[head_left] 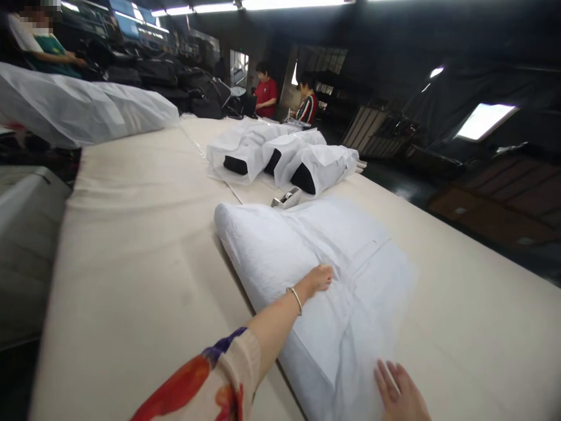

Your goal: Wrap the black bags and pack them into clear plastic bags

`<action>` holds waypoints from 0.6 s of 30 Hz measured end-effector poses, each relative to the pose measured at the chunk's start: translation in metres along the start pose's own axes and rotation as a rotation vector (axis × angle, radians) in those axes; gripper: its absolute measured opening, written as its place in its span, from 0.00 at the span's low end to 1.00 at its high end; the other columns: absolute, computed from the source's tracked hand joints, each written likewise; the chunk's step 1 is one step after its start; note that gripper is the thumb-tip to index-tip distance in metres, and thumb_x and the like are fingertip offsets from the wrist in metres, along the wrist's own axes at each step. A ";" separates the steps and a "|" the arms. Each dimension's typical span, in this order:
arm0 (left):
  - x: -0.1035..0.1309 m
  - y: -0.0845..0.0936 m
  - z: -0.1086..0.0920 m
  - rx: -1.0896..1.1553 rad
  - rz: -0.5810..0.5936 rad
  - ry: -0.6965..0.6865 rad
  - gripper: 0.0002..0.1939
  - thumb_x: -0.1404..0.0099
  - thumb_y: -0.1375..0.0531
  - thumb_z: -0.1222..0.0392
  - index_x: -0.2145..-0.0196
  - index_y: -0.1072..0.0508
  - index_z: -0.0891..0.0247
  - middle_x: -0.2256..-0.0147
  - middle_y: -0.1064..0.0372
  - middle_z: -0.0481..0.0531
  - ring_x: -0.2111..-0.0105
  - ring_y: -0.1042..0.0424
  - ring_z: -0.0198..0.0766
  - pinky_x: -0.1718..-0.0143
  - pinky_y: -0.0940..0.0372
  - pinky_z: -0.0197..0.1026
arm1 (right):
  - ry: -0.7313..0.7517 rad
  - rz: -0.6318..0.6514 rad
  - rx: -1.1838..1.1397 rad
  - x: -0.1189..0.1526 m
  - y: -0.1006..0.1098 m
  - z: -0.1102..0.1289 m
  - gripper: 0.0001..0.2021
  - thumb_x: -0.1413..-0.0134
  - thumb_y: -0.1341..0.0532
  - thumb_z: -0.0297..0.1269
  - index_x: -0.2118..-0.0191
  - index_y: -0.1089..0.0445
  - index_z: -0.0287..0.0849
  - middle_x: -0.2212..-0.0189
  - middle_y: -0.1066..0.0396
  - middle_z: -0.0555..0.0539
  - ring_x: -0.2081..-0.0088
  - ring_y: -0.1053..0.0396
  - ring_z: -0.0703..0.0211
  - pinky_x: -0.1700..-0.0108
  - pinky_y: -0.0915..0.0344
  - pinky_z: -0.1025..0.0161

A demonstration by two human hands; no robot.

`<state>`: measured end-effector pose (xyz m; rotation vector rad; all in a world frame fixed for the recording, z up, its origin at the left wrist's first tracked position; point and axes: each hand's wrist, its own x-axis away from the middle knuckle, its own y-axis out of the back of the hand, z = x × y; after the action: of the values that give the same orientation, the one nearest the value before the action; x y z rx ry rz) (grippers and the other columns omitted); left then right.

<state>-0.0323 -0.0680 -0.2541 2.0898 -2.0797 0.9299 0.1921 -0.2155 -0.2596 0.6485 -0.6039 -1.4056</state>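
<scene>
A large, thin white plastic bag (280, 251) lies on the table in front of me, its left part bulging around something I cannot make out. On the right the bag's loose part lies flat and creased. My left hand (318, 279), with a bracelet at the wrist, is closed on the plastic near the bag's middle, where folds run out from the fingers. Low in the view, my right hand (401, 392) rests at the loose right edge with fingers stretched out, slightly blurred. A tape dispenser (287, 199) stands just behind the bag.
Several white bags with black items inside (307, 177) lie farther back on the cream-covered table (144, 234). Another long wrapped bundle (96, 108) is at the far left, near piled black bags (153, 73). Two people (266, 93) are at the back; another person (48, 52) is at upper left.
</scene>
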 end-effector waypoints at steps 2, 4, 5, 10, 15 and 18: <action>0.007 -0.016 0.008 -0.007 -0.006 -0.039 0.12 0.41 0.34 0.63 0.60 0.26 0.69 0.59 0.27 0.62 0.50 0.31 0.51 0.42 0.41 0.54 | -0.066 -0.138 0.062 0.018 0.004 0.006 0.38 0.39 0.47 0.58 0.28 0.56 0.54 0.34 0.43 0.36 0.40 0.35 0.34 0.46 0.29 0.33; 0.029 -0.007 0.006 -0.010 -0.027 -0.119 0.11 0.45 0.34 0.66 0.63 0.25 0.68 0.60 0.26 0.61 0.51 0.31 0.51 0.42 0.40 0.51 | 0.002 -0.238 0.128 0.034 -0.023 0.029 0.33 0.36 0.48 0.52 0.30 0.50 0.47 0.34 0.43 0.35 0.36 0.40 0.34 0.38 0.38 0.32; 0.046 0.008 0.003 -0.011 -0.046 -0.164 0.10 0.46 0.34 0.66 0.63 0.25 0.67 0.61 0.26 0.60 0.52 0.30 0.51 0.43 0.39 0.49 | 0.128 -0.228 0.165 0.039 -0.045 0.045 0.30 0.36 0.47 0.49 0.32 0.47 0.45 0.34 0.43 0.35 0.34 0.42 0.34 0.35 0.42 0.32; 0.134 0.149 -0.015 -0.004 -0.662 -0.468 0.15 0.45 0.33 0.64 0.60 0.30 0.59 0.57 0.30 0.51 0.46 0.34 0.45 0.42 0.40 0.41 | 0.365 0.132 0.528 0.035 -0.160 0.111 0.61 0.66 0.23 0.38 0.28 0.58 0.40 0.29 0.63 0.29 0.30 0.66 0.21 0.35 0.59 0.20; 0.131 0.228 -0.026 0.304 -0.659 0.039 0.16 0.42 0.30 0.53 0.63 0.28 0.66 0.62 0.27 0.60 0.57 0.26 0.52 0.52 0.30 0.55 | 0.222 0.176 0.745 0.022 -0.185 0.114 0.47 0.51 0.43 0.17 0.27 0.57 0.46 0.29 0.60 0.31 0.30 0.59 0.31 0.37 0.47 0.25; 0.106 0.219 -0.044 0.374 -0.580 0.009 0.20 0.45 0.28 0.53 0.60 0.27 0.67 0.64 0.25 0.63 0.56 0.26 0.56 0.54 0.29 0.57 | 0.206 0.074 0.786 0.014 -0.183 0.112 0.47 0.53 0.46 0.15 0.27 0.57 0.46 0.30 0.58 0.30 0.31 0.54 0.28 0.41 0.42 0.24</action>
<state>-0.2599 -0.1641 -0.2522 2.6288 -1.2205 1.2733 -0.0138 -0.2451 -0.3151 1.3571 -1.0091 -0.9850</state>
